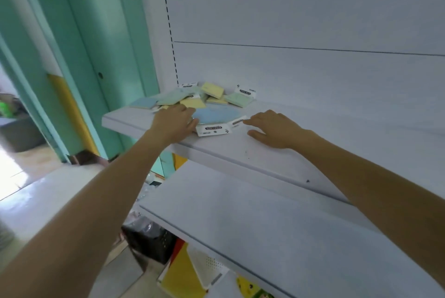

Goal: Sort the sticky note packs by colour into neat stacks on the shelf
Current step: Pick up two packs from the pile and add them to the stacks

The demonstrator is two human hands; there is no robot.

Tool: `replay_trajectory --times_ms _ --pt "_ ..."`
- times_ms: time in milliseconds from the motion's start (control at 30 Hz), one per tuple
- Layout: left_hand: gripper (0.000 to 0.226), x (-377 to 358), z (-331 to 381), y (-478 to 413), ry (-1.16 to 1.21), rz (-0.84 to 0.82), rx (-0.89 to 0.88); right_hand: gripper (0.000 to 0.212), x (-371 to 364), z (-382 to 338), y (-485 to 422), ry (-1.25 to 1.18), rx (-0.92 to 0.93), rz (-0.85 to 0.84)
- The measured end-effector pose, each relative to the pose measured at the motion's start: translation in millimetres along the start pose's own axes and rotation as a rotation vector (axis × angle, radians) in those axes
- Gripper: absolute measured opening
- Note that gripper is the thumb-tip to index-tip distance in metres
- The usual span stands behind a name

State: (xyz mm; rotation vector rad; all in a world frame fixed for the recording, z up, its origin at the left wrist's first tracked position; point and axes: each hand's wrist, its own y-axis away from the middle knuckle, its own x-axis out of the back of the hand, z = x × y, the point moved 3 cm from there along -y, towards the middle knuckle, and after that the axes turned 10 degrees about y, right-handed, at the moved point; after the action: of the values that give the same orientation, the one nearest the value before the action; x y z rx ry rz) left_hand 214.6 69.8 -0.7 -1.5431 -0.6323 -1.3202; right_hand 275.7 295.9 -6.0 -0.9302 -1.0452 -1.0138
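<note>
A loose heap of sticky note packs lies at the left end of the upper white shelf [301, 129]. Nearest me are blue packs [214, 114] with white header cards. Behind them lie yellow packs [193, 103], green packs [238, 99], another yellow pack [213, 89] and a blue pack [144, 103] at the far left. My left hand [174, 123] rests on the left side of the near blue packs, thumb against their edge. My right hand [277, 127] lies flat on the shelf, its fingertips touching the header card on the packs' right side.
A second white shelf [265, 213] juts out below the upper one. The white back panel [289, 32] closes the rear. A teal door frame [96, 56] stands to the left. Black and yellow items [154, 240] sit on the floor beneath the shelves.
</note>
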Motion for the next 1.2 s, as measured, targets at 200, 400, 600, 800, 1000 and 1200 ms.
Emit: replay_trajectory --times_ms 200,400,600,800,1000,1200 --pt "0.043 -16.8 -28.4 -51.7 0.022 -0.031 -0.084 0.043 -20.2 9.4 -77.8 -0.082 -0.091 -0.021" --pt "0.045 -27.7 -53.3 -104.6 0.014 -0.169 -0.177 0.045 -38.4 23.9 -145.4 -0.242 -0.177 -0.06" --pt "0.043 -42.9 -73.8 -154.5 -0.01 -0.139 -0.145 0.045 -47.0 37.9 -179.4 -0.24 -0.399 0.059" --pt "0.048 -64.7 -78.8 -202.3 0.081 -0.156 -0.088 0.059 -71.6 42.3 -193.4 -0.305 -0.679 -0.077" --pt "0.053 -81.1 -71.0 -241.3 0.387 -0.245 -0.043 0.052 -73.5 43.2 -198.8 -0.595 -0.777 -0.023" --pt "0.05 -80.5 -65.9 -261.8 0.651 -0.219 -0.023 0.054 -55.9 42.9 -198.5 -0.665 -0.717 0.162"
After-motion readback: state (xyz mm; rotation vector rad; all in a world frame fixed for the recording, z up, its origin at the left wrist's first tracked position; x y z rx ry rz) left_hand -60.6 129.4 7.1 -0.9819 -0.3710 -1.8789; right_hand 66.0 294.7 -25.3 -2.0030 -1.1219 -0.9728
